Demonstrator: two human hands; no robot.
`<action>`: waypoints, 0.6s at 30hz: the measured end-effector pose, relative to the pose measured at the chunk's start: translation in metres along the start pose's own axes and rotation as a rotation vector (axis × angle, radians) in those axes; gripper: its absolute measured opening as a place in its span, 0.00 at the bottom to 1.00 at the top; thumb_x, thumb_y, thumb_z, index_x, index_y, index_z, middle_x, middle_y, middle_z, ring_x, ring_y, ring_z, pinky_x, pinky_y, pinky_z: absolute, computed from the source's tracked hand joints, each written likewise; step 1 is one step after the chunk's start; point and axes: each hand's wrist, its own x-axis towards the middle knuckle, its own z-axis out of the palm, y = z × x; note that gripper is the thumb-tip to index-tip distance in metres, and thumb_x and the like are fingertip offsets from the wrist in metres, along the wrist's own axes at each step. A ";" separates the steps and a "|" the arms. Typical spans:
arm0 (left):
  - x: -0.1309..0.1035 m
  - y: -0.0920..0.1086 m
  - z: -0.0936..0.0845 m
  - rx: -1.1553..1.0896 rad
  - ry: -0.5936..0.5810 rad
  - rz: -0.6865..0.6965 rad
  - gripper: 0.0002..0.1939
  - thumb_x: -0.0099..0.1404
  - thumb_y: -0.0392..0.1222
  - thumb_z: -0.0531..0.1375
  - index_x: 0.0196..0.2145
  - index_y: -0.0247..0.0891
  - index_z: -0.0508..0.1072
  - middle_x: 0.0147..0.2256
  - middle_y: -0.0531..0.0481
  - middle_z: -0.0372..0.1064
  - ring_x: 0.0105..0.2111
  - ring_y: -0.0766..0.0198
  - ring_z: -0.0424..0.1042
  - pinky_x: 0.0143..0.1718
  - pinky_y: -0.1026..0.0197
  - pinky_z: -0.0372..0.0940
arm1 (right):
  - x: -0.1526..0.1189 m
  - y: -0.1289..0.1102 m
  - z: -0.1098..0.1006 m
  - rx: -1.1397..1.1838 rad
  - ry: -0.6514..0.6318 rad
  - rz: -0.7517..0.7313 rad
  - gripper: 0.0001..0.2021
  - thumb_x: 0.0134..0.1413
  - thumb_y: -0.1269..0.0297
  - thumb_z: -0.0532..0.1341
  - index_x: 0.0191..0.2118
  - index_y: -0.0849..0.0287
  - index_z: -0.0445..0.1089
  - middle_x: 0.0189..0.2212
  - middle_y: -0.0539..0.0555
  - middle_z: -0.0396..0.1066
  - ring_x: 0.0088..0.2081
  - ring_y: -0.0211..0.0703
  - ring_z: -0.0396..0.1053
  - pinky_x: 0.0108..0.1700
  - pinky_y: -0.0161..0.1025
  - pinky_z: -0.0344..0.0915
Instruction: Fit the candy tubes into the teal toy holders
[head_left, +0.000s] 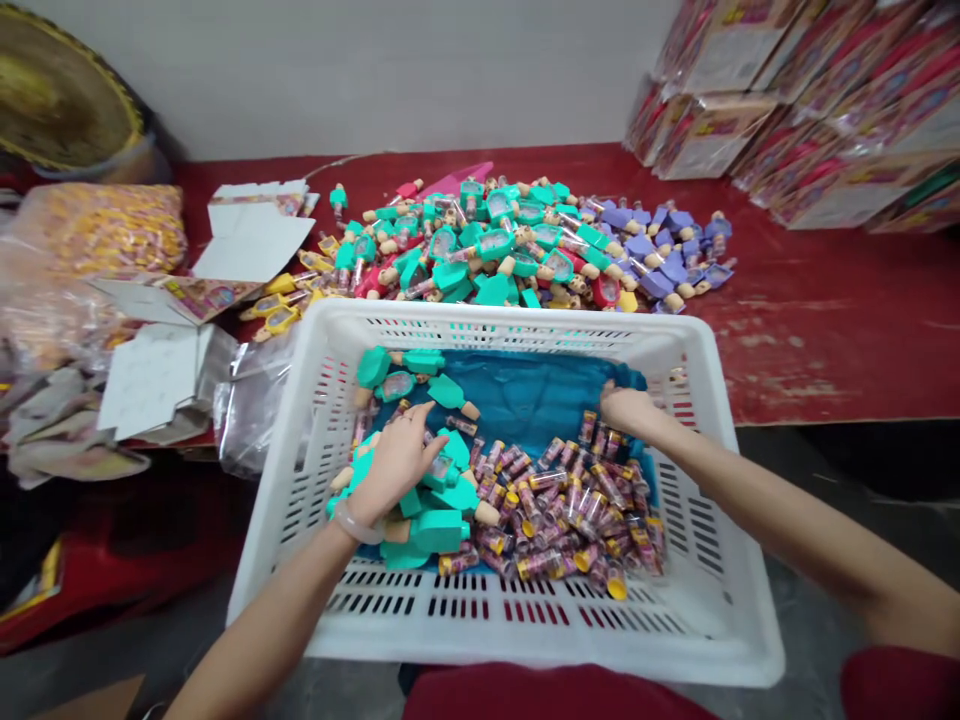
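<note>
A white plastic basket (525, 645) lined with blue cloth (517, 390) stands in front of me. Teal pieces with beige stubs (435, 532) lie at its left, and many small clear tubes with yellow caps (555, 500) fill its lower middle and right. My left hand (397, 455), with a pale bangle at the wrist, rests over the teal pieces and a few tubes, fingers apart, with nothing visible in it. At the right end of the cloth is my right hand (626, 410), its fingers curled in by the cloth edge just above the tubes; what they hold is hidden.
Behind the basket, a heap of teal, purple, red and yellow pieces (495, 240) covers part of the red table (810, 340). Packaged boxes (712, 130) are stacked back right. Folded cards (251, 235), a plastic bag of yellow-pink items (112, 230) and clear wrappers (251, 400) lie left.
</note>
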 end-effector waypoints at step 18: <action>0.074 0.047 0.013 -0.185 0.021 -0.329 0.30 0.64 0.47 0.57 0.52 0.14 0.59 0.43 0.19 0.66 0.46 0.37 0.69 0.41 0.52 0.60 | 0.006 -0.056 0.004 -0.152 -0.099 -0.292 0.14 0.57 0.66 0.55 0.47 0.62 0.68 0.42 0.64 0.72 0.42 0.52 0.71 0.38 0.40 0.63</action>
